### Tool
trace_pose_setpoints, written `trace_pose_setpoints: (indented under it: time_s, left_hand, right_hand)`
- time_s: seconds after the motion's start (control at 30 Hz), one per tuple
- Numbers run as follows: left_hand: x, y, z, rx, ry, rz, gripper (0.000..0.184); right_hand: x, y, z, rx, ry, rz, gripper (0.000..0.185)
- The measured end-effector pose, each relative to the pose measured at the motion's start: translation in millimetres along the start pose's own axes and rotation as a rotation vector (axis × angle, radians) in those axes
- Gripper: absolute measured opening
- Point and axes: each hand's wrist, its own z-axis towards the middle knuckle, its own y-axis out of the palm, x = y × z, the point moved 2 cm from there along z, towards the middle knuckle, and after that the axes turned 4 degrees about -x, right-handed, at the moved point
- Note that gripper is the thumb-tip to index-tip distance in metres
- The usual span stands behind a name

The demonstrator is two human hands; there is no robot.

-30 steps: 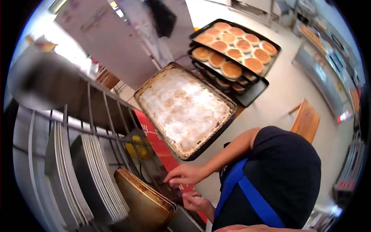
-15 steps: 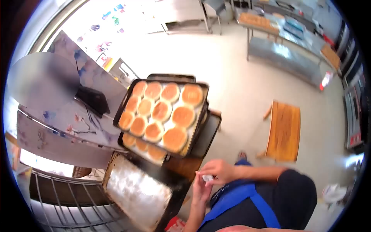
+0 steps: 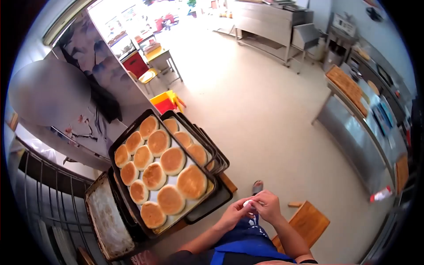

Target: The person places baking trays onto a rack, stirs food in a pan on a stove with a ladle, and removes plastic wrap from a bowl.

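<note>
Both of my hands are up close together, fingertips [image 3: 257,204] pinched and meeting.
From my end, I see my left forearm [image 3: 201,238] slant up and inward from the lower left, my right forearm [image 3: 292,234] from the lower right. My left hand [image 3: 235,213] and right hand [image 3: 268,206] have bent fingers, backs mostly showing, wrists apart and both elbows bent.
</note>
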Motion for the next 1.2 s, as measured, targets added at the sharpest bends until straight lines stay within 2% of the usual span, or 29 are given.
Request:
trace_pose_setpoints:
  time_s: [0.07,0.13,0.17,0.2,0.27,0.33,0.43,0.5,0.53,0.6,0.67,0.77,0.8,0.87,0.93,0.97,1.07,1.13,1.2]
  left_hand:
    - [2,-15,55,0.106,0.090,0.255,0.028]
    - [19,-23,110,0.265,0.109,0.394,0.020]
    - [38,-18,137,0.293,0.142,0.345,0.019]
    - [54,-19,165,0.336,0.121,0.456,0.021]
    - [91,-5,213,0.375,0.238,0.303,0.022]
    - [142,14,256,0.391,0.287,0.315,0.022]
    - [202,31,332,0.367,0.355,0.247,0.020]
    - [231,28,395,0.299,0.371,0.349,0.021]
    - [247,28,430,0.324,0.388,0.347,0.021]
    - [279,31,498,0.324,0.433,0.468,0.022]
    - [305,24,563,0.367,0.395,0.564,0.024]
    - [351,22,652,0.423,0.387,0.457,0.027]
    - [371,24,672,0.439,0.372,0.457,0.027]
    - [423,37,711,0.521,0.441,0.416,0.027]
    - [468,35,743,0.598,0.440,0.491,0.028]
    - [483,27,762,0.630,0.441,0.541,0.028]
    - [501,-25,829,0.663,0.447,0.307,0.022]
    - [527,-61,874,0.659,0.434,0.288,0.019]
    - [579,-116,931,0.726,0.515,0.181,0.018]
  right_hand:
    - [32,-23,47,-0.018,0.026,0.105,0.011]
    - [74,-41,95,-0.144,0.253,0.119,0.013]
    - [81,-54,125,-0.172,0.313,0.175,0.015]
    - [97,-64,161,-0.194,0.294,0.172,0.015]
    - [120,-87,202,-0.105,0.363,0.307,0.015]
    - [131,-118,259,-0.179,0.368,0.321,0.012]
    - [171,-151,336,-0.128,0.304,0.466,0.011]
    - [209,-166,385,-0.031,0.337,0.619,0.010]
    - [227,-172,416,-0.059,0.325,0.626,0.010]
    - [270,-184,473,0.136,0.343,0.827,0.012]
    - [311,-207,538,0.078,0.313,0.853,0.011]
    - [329,-247,646,-0.174,0.276,0.867,0.030]
    - [339,-257,679,-0.181,0.291,0.880,0.030]
    - [365,-272,745,-0.572,0.393,0.698,0.030]
    - [384,-272,809,-0.520,0.472,0.749,0.023]
    - [399,-271,841,-0.590,0.460,0.717,0.023]
    - [438,-269,933,-0.745,0.365,0.536,0.019]
    - [460,-249,990,-0.780,0.484,0.803,0.018]
    - [493,-217,1082,-0.788,0.458,0.845,0.016]
